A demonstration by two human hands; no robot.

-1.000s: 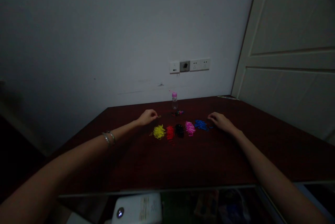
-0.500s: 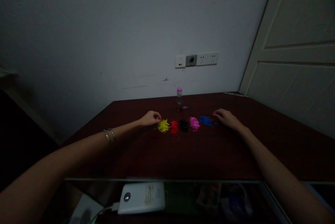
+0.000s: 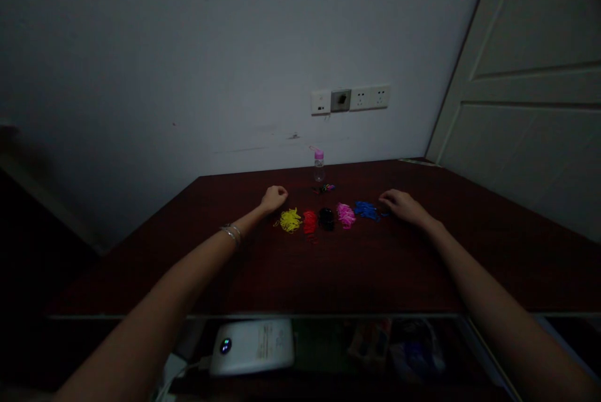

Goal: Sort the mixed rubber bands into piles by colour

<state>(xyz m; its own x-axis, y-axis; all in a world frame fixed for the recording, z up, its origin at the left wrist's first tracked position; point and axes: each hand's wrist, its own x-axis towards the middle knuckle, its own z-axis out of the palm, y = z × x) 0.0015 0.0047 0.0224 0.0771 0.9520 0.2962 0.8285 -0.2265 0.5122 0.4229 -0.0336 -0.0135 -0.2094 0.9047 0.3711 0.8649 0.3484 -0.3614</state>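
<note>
Five small piles of what look like rubber bands lie in a row on the dark red table: yellow (image 3: 290,220), red (image 3: 310,222), black (image 3: 326,218), pink (image 3: 346,215) and blue (image 3: 366,210). My left hand (image 3: 275,198) is just above and behind the yellow pile, its fingers pinched together; anything between them is too small to make out. Beside the blue pile, my right hand (image 3: 400,203) rests with fingers loosely bent and no object visible in them. Behind the row lies a small mixed-colour bunch (image 3: 325,189).
A small clear bottle with a pink cap (image 3: 319,167) stands near the wall. Below the table edge, an open drawer holds a white power bank (image 3: 253,347) with a cable and several dim items. Wall sockets (image 3: 360,98) are above the table; a pale door (image 3: 526,139) is at right.
My left hand has lifted off the yellow pile and moved forward, away from me, its fingers still pinched. My right hand stays beside the blue pile. The view has shifted slightly.
</note>
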